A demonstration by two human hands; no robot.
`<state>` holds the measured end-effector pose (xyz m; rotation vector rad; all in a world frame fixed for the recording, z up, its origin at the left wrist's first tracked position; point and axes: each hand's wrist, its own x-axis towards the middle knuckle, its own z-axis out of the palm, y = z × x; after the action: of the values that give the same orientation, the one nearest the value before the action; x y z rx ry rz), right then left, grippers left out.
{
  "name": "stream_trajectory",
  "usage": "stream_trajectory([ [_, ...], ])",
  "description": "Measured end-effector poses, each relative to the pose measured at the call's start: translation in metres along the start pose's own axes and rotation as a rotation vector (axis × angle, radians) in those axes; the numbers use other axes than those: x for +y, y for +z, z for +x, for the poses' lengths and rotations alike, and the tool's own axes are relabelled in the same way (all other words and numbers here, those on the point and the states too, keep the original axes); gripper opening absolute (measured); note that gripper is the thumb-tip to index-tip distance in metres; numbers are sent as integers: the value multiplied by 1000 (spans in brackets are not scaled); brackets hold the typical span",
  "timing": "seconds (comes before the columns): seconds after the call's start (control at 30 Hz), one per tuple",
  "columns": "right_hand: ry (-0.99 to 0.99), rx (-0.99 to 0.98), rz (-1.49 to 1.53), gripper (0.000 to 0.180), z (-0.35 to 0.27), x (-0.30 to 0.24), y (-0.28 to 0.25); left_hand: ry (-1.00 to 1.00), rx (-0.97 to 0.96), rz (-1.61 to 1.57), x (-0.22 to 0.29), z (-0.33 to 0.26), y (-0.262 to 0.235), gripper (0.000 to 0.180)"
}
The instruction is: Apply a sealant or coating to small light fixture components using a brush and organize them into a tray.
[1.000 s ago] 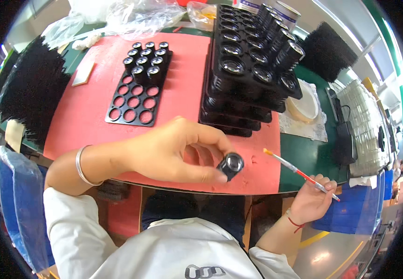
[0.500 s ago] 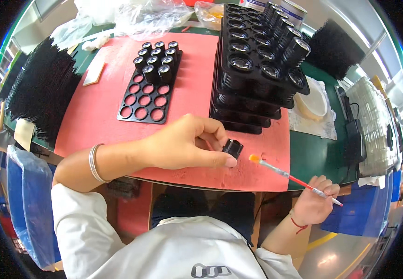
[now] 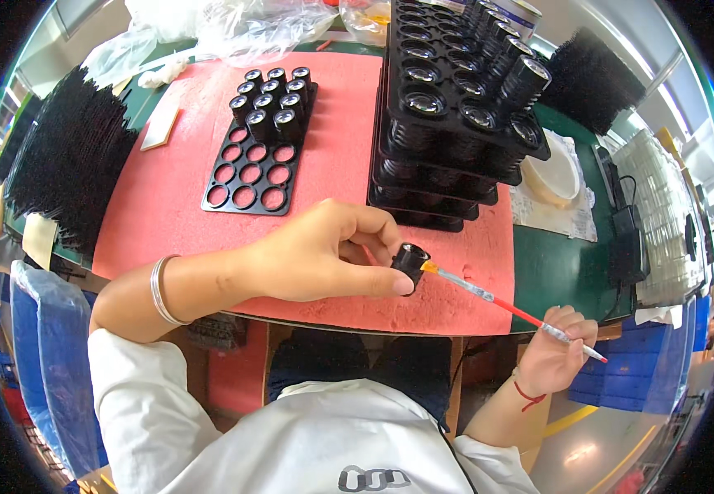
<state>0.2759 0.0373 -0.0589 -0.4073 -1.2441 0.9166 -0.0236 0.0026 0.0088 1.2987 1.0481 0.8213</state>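
My left hand (image 3: 328, 255) holds a short black lens barrel (image 3: 410, 258) between thumb and fingers, low over the pink mat (image 3: 340, 99). My right hand (image 3: 559, 346) grips a thin paintbrush (image 3: 489, 298) with a red and white handle. Its orange bristles meet the barrel's right side near the top rim. Ahead of my left hand lies a small black tray (image 3: 259, 184) with round holes; upright lens barrels (image 3: 263, 103) fill its far part. Right of it rises a stack of larger black trays (image 3: 386, 156), with lenses in the top tray and taller barrels (image 3: 526, 82) along its right side.
Bristly black stacks stand at the left (image 3: 69, 165) and far right (image 3: 596, 78). A round whitish dish (image 3: 553, 173) rests on paper right of the trays. Beyond it are a black adapter (image 3: 629, 235) and stacked clear trays (image 3: 658, 206). Plastic bags (image 3: 258, 33) lie at the back.
The brush has moved left, and its bristles, apart from the barrel before, now reach its side. My left hand keeps its hold on the barrel. The view has shifted slightly.
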Motion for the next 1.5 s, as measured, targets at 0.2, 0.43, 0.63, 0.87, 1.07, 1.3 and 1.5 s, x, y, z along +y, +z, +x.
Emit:
stream_trajectory([
  [0.2, -14, 7, -3, 18, 0, 1, 0, 53, -101, -74, -10, 2, -4, 27],
  [0.43, -18, 62, -2, 18, -1, 0, 3, 0, -142, -177, 1, 2, -3, 22],
  [0.63, 34, 98, 177, 18, 1, 1, -1, -33, -148, 165, 19, -12, -14, 27],
  [0.87, 82, 144, 331, 16, 3, -7, -3, 290, 382, 750, 47, -46, -67, 25],
  [1.07, 124, 77, 468, 16, 3, -7, -6, -12, 811, 991, 11, -50, -117, 22],
  [1.3, 96, 51, 472, 15, 4, -5, -5, -181, 914, 1290, 1, -36, -124, 29],
  [1.5, 81, 96, 413, 16, 5, -6, -6, -225, 911, 1282, 6, -32, -122, 33],
])
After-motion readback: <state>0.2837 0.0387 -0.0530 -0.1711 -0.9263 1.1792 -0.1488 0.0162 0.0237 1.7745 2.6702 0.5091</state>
